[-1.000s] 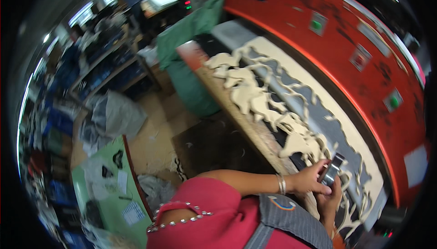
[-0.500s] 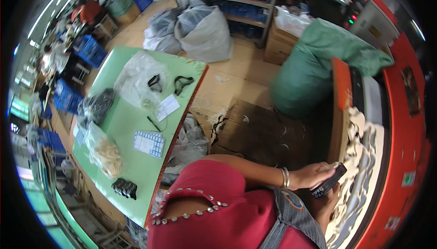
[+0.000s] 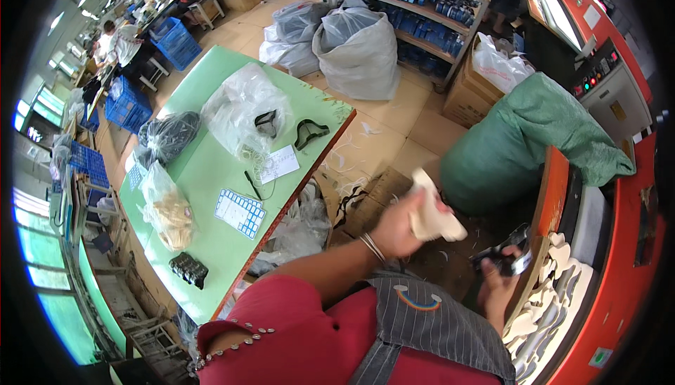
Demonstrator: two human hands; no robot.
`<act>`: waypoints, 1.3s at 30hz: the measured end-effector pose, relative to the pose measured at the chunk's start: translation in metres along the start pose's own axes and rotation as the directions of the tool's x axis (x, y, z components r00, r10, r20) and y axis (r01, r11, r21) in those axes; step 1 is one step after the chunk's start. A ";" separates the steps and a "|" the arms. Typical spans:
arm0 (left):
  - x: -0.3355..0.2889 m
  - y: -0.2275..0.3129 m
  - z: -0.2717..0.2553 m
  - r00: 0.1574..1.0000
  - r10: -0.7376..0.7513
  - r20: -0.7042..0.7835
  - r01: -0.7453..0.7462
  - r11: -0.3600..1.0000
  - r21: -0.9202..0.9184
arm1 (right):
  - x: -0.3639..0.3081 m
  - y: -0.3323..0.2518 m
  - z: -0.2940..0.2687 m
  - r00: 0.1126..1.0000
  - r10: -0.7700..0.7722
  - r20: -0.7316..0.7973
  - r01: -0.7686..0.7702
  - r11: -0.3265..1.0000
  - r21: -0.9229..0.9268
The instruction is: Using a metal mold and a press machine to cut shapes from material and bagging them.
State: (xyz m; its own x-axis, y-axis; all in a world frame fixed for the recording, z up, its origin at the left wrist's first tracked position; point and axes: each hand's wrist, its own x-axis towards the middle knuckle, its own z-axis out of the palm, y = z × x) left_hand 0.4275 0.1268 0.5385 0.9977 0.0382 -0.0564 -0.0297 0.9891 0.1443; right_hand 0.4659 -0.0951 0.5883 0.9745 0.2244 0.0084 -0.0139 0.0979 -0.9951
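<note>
My left hand (image 3: 397, 229), blurred by motion, is closed round a cream, padded-looking cut piece (image 3: 434, 217) in front of me. Over by the wooden ledge, my right hand (image 3: 498, 285) grips a small black thing with shiny silvery parts (image 3: 503, 253); its kind cannot be made out. Just right of that hand, a pile of cream and grey curved cut pieces (image 3: 545, 308) lies along the red machine. On the green table (image 3: 211, 272) to my left is a stack of small black pieces (image 3: 188, 270), apart from both hands.
The table also bears clear plastic bags (image 3: 242, 97), a paper slip (image 3: 280, 165), a pen (image 3: 252, 184) and a blue-and-white card (image 3: 240, 213). A large green sack (image 3: 503, 149) stands ahead, beside an orange-edged board (image 3: 552, 195). Farther back are white sacks (image 3: 358, 51) and a shelf rack (image 3: 408, 2).
My left hand has moved left, away from my right hand, and now holds a cream piece. Earlier both hands were together at a black labelled piece. The view has shifted.
</note>
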 end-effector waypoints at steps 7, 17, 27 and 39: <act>-0.008 0.009 0.011 0.982 -0.106 -0.157 0.157 0.921 0.357 | 0.089 0.025 -0.022 0.889 0.244 0.388 0.109 0.710 -0.696; -0.055 0.052 -0.055 0.986 -0.061 -0.157 0.048 0.995 -0.086 | 0.165 0.087 0.175 0.568 0.403 0.718 0.503 0.520 -0.690; -0.140 0.131 -0.101 0.836 0.168 -0.523 -0.206 0.978 -0.014 | 0.178 0.231 0.466 0.365 0.538 0.760 0.718 0.356 -0.598; -0.138 0.174 -0.129 0.631 0.254 -0.733 -0.289 0.954 0.083 | 0.199 0.268 0.532 0.473 0.523 0.709 0.681 0.294 -0.671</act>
State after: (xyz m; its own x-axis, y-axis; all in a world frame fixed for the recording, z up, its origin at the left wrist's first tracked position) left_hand 0.2770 0.3123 0.4435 0.5771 0.3801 -0.7229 -0.3112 0.9207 0.2356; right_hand 0.5372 0.4914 0.3757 0.2949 0.8447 -0.4466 0.8095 -0.4692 -0.3528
